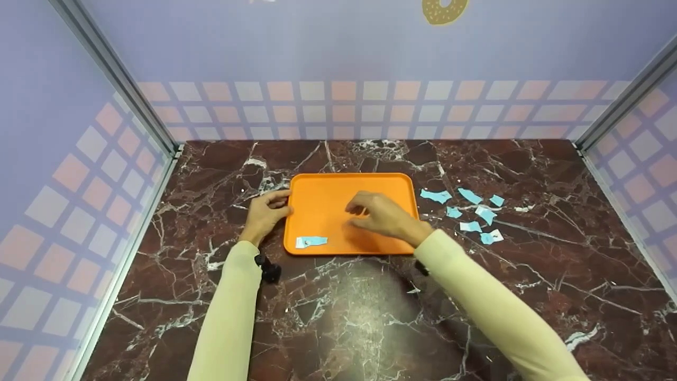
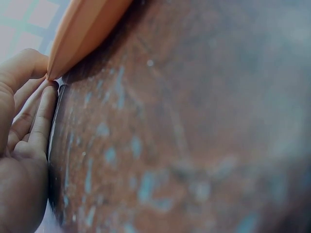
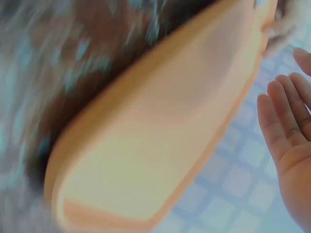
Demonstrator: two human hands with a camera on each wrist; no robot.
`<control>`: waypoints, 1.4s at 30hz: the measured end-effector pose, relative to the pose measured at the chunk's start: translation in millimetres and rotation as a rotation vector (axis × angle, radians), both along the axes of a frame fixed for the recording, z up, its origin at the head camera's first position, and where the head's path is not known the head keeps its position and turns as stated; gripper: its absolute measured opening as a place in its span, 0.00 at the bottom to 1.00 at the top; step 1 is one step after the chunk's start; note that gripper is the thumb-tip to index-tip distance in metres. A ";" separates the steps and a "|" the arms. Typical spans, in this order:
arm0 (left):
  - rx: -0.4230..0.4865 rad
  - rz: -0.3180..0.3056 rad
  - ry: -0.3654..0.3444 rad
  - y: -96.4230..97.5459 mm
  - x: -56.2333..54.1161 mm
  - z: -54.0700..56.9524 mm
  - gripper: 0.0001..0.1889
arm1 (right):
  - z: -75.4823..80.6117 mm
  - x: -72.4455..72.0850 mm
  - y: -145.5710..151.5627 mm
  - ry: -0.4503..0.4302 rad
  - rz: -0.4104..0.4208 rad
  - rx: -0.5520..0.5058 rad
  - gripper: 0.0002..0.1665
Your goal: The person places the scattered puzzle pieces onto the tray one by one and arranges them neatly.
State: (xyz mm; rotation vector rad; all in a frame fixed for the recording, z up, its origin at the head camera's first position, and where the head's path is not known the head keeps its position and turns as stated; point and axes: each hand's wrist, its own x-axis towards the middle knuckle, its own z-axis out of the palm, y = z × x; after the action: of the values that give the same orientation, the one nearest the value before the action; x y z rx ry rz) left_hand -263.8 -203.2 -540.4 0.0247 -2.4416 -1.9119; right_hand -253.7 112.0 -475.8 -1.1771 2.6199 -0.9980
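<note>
An orange tray (image 1: 344, 185) lies on the dark marbled table. My left hand (image 1: 266, 212) is at its left side, with the thumb and fingertips holding the rim. In the left wrist view the tray's edge (image 2: 90, 34) meets the thumb and fingers of the left hand (image 2: 24, 126). A pale blue and white torn paper piece (image 1: 312, 242) lies in the tray's near left corner. Above the tray's middle right, my right hand (image 1: 383, 214) hovers with loosely bent fingers. In the right wrist view this right hand (image 3: 294, 141) has nothing between its fingers.
Several torn light blue paper pieces (image 1: 469, 226) lie scattered on the table right of the tray. Lilac walls with a tile pattern (image 1: 375, 111) enclose the table at the back and both sides.
</note>
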 end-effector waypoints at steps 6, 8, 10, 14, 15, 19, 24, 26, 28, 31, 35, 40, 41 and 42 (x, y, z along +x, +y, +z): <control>-0.004 0.009 -0.006 0.1 -0.9 0.1 0.24 | 11.9 -3.0 28.6 0.021 -0.029 -0.059 0.17; -0.006 0.012 -0.006 0.3 -0.6 0.4 0.24 | 14.2 -2.9 38.1 0.036 -0.038 -0.073 0.17; -0.007 0.012 -0.006 0.6 -0.3 0.4 0.24 | 15.5 -2.3 47.4 0.053 -0.047 -0.079 0.16; -0.007 0.012 -0.009 1.2 0.7 0.5 0.23 | 16.8 -0.2 66.8 0.070 -0.076 -0.075 0.15; -0.007 0.013 -0.007 1.0 0.6 0.4 0.23 | 17.0 -0.2 71.8 0.075 -0.079 -0.074 0.16; -0.013 0.019 -0.005 0.2 0.9 0.8 0.23 | 16.9 -1.1 92.4 0.106 -0.101 -0.063 0.16; -0.003 0.008 -0.027 0.4 1.5 1.9 0.24 | 14.4 0.2 120.6 0.108 -0.158 -0.053 0.15; -0.006 0.001 -0.032 0.4 1.6 2.2 0.24 | 13.3 1.5 131.7 0.108 -0.182 -0.040 0.15; -0.011 -0.002 -0.032 0.3 1.6 2.3 0.24 | 11.7 2.6 142.3 0.111 -0.203 -0.029 0.16; -0.006 0.001 -0.027 0.5 1.4 2.2 0.24 | 9.6 4.2 156.6 0.122 -0.230 -0.016 0.17; 0.008 0.000 -0.018 1.2 0.6 2.0 0.24 | 6.4 6.6 173.6 0.121 -0.260 -0.016 0.17; 0.007 0.001 -0.015 1.0 0.6 1.5 0.24 | 1.0 10.1 193.2 0.100 -0.294 0.004 0.15; 0.005 0.001 -0.015 0.7 0.6 1.3 0.24 | -0.2 10.8 197.1 0.099 -0.301 0.010 0.16; 0.002 0.001 -0.015 0.5 0.5 1.2 0.24 | -1.3 11.5 200.8 0.100 -0.305 0.014 0.16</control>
State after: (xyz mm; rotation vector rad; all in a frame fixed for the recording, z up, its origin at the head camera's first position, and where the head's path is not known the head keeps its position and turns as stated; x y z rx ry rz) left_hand -263.3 -202.7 -539.2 0.0410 -2.4485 -1.9208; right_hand -242.2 312.8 -477.1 -0.8601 2.9443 -0.9860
